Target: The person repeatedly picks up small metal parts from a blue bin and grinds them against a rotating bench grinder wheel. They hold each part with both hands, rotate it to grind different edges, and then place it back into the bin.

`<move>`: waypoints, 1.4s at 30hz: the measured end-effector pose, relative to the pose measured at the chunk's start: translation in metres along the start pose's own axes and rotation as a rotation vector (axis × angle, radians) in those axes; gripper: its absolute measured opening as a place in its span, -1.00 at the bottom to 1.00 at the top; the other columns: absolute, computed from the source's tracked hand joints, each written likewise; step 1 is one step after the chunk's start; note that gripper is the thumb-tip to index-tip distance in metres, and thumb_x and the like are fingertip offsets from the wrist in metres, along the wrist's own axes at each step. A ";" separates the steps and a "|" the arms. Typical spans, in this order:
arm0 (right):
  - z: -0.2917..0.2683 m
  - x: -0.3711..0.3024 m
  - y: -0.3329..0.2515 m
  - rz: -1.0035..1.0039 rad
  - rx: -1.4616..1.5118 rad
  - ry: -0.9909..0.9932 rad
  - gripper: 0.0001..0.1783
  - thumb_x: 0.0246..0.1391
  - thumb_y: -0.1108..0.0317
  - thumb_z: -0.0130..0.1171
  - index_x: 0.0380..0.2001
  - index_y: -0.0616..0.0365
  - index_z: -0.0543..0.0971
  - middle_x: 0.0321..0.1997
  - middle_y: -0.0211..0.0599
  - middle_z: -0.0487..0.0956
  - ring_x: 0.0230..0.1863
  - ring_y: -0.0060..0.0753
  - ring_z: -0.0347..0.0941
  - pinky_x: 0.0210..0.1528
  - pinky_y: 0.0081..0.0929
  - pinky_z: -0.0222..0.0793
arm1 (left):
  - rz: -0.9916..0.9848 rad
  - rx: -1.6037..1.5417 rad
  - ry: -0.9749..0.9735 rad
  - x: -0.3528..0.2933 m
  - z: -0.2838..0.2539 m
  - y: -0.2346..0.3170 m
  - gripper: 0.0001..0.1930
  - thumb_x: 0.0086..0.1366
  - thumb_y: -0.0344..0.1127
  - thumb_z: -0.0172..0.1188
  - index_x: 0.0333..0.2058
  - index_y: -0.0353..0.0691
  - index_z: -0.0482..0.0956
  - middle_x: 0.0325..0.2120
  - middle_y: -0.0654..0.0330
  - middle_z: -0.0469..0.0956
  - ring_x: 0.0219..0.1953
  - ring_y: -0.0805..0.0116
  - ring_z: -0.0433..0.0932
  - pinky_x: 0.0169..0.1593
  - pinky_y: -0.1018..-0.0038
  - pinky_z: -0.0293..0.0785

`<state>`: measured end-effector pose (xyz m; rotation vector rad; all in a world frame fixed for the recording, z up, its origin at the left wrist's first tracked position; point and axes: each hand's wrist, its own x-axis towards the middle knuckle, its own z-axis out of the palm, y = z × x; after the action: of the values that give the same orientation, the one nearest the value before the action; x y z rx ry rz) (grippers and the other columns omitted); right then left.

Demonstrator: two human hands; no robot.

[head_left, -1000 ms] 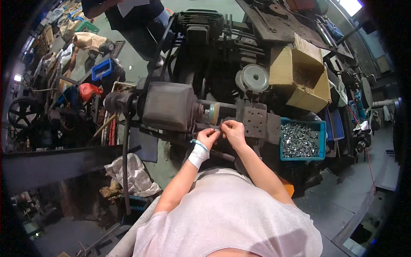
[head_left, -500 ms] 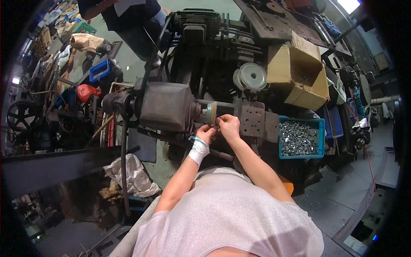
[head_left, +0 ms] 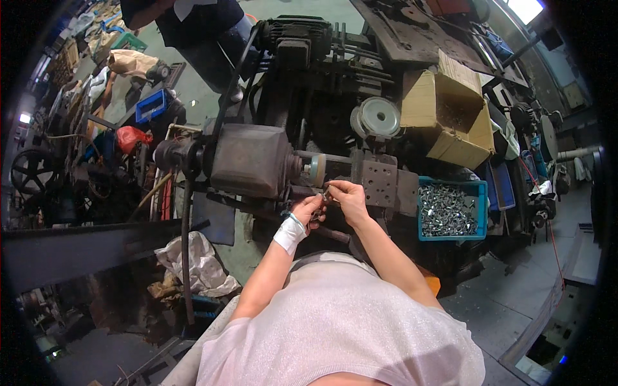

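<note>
Metal piece sits nearer me than the wheel, drawn back from its rim; my left hand and right hand clamp it between fingers, apparently interrupting contact.

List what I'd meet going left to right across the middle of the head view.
Black spoked wheel, red bag, dark machine housing, left hand, right hand, metal block with holes, teal bin of metal parts.

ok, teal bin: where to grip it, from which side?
Likely the left and right rims of the teal bin, toward its near corners, coming from the near side: that edge is exposed, metal parts cover the inside, and the machine plate appears close at the upper left.
</note>
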<state>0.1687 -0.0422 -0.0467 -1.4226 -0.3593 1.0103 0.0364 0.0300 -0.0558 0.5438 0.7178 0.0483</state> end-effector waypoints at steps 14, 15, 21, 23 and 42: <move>0.004 0.015 0.021 -0.057 -0.167 0.144 -0.82 -0.18 0.44 0.14 -0.46 0.34 0.55 -0.56 -0.26 0.55 -0.53 -0.57 0.41 -0.45 -0.62 0.31 | 0.253 0.274 0.327 0.013 0.012 -0.005 -0.81 0.07 -0.18 0.16 -0.44 -0.16 0.49 -0.61 0.41 0.41 -0.61 0.60 0.34 -0.57 0.68 0.24; 0.005 0.017 0.022 -0.051 -0.176 0.159 -0.83 -0.18 0.44 0.14 -0.47 0.33 0.56 -0.56 -0.25 0.55 -0.53 -0.56 0.41 -0.44 -0.61 0.31 | 0.308 0.263 0.318 0.016 0.010 -0.006 -0.80 0.06 -0.18 0.17 -0.44 -0.17 0.49 -0.61 0.41 0.41 -0.63 0.60 0.34 -0.58 0.68 0.24; 0.012 0.021 0.020 -0.089 -0.300 0.218 -0.88 -0.14 0.52 0.09 -0.48 0.35 0.55 -0.56 -0.34 0.52 -0.57 -0.63 0.38 -0.51 -0.69 0.32 | 0.306 0.298 0.356 0.023 0.005 -0.006 -0.82 0.07 -0.20 0.16 -0.45 -0.18 0.48 -0.62 0.38 0.41 -0.64 0.60 0.33 -0.59 0.68 0.24; 0.013 0.021 0.020 -0.077 -0.306 0.241 -0.87 -0.15 0.49 0.10 -0.49 0.33 0.56 -0.57 -0.29 0.53 -0.57 -0.61 0.38 -0.50 -0.65 0.31 | 0.292 0.276 0.349 0.021 0.009 -0.003 -0.83 0.07 -0.20 0.16 -0.46 -0.16 0.48 -0.63 0.39 0.40 -0.64 0.60 0.33 -0.59 0.68 0.24; 0.014 -0.029 -0.023 -0.100 -0.297 -0.199 -0.83 -0.15 0.39 0.18 -0.43 0.23 0.55 -0.64 -0.42 0.45 -0.69 -0.70 0.28 -0.69 -0.77 0.11 | 0.123 -0.009 0.264 -0.006 0.017 0.003 -0.60 0.25 0.02 -0.19 -0.36 -0.22 0.43 -0.55 0.28 0.45 -0.62 0.52 0.37 -0.70 0.66 0.15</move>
<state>0.1504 -0.0513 -0.0124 -1.5540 -0.7442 1.0500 0.0430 0.0231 -0.0404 0.5784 0.9397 0.2413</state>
